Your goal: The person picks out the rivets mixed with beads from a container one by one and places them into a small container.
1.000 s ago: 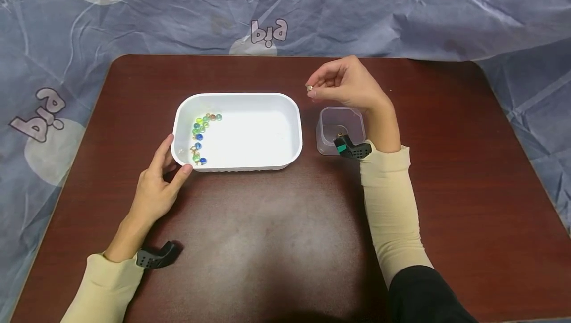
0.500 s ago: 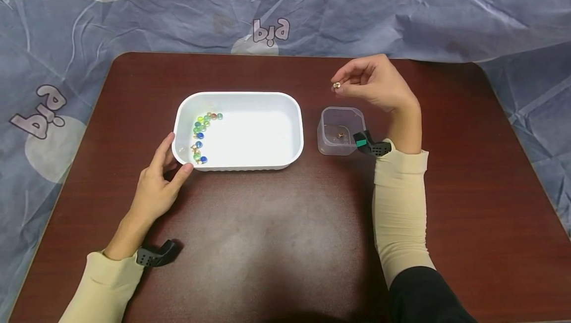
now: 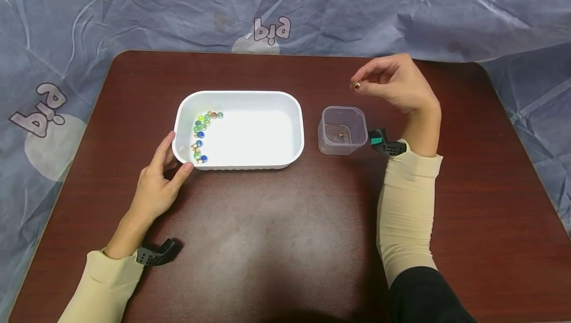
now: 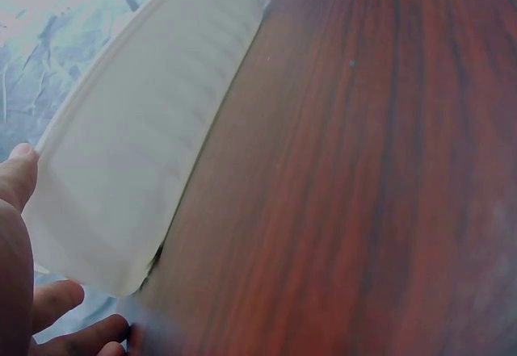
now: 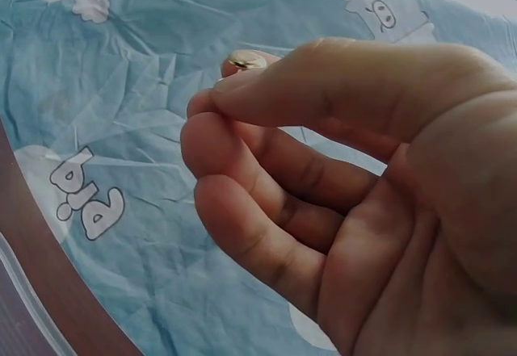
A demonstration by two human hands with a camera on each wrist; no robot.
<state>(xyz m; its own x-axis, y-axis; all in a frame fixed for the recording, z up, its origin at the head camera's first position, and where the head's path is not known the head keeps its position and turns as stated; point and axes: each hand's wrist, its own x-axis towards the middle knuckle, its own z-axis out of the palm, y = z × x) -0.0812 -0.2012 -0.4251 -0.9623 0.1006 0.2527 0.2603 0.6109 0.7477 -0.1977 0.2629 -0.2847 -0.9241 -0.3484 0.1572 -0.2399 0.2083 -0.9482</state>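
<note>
At the left end of the white tray (image 3: 250, 165), my left hand (image 3: 156, 184) touches the rim with spread, nearly straight fingers and thumb. Glass marbles (image 3: 200, 128) in green, blue and other colours lie in a line along the tray's left side, with tiny gold pieces among them. My right hand (image 3: 399, 85) is raised above the back right of the table, pinching a small shiny gold piece (image 3: 356, 85) between thumb and fingertips. In the right wrist view, part of this gold piece (image 5: 245, 60) shows above the thumb; the rest is hidden.
A clear square plastic box (image 3: 327, 145) stands right of the tray, holding a small gold piece (image 3: 341, 135). Both stand on a dark red-brown table (image 3: 276, 224). Behind the table hangs a blue printed cloth (image 3: 330, 26).
My right hand has moved right, past the clear box, still pinching the gold piece. The inside of the box has come into fuller view. My left hand stays at the tray.
</note>
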